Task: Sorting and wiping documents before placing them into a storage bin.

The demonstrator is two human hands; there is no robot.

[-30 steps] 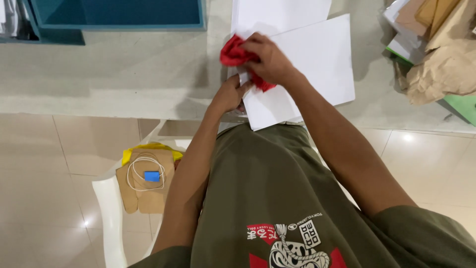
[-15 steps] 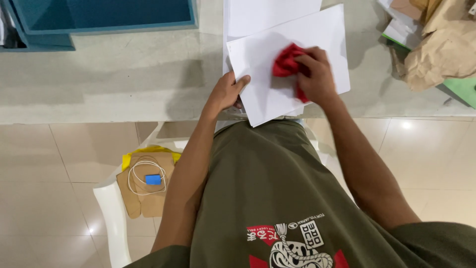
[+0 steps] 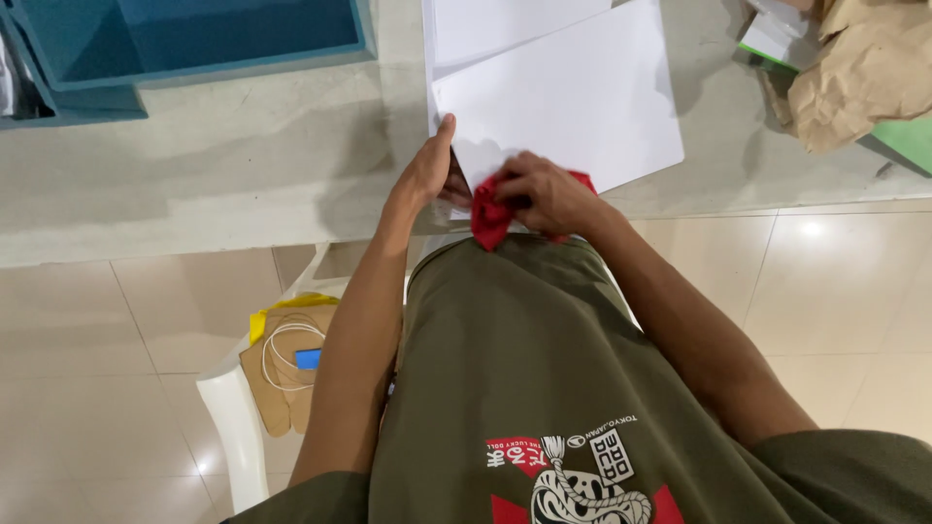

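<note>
Grey counter (image 3: 243, 165): right hand (image 3: 549, 194) pulled red cloth (image 3: 490, 218) back to sheet's (image 3: 573, 102) near edge.

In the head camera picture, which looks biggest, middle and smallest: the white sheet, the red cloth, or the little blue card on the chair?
1. White sheet
2. Red cloth, partly hidden by the right hand
3. Blue card, though it lies farther away

My right hand (image 3: 549, 194) covers most of the red cloth (image 3: 488, 221), and my fingers hide the white sheet's (image 3: 573, 97) near corner. The top edge crops the teal tray (image 3: 194, 49) and the paper stack (image 3: 505, 24).
</note>
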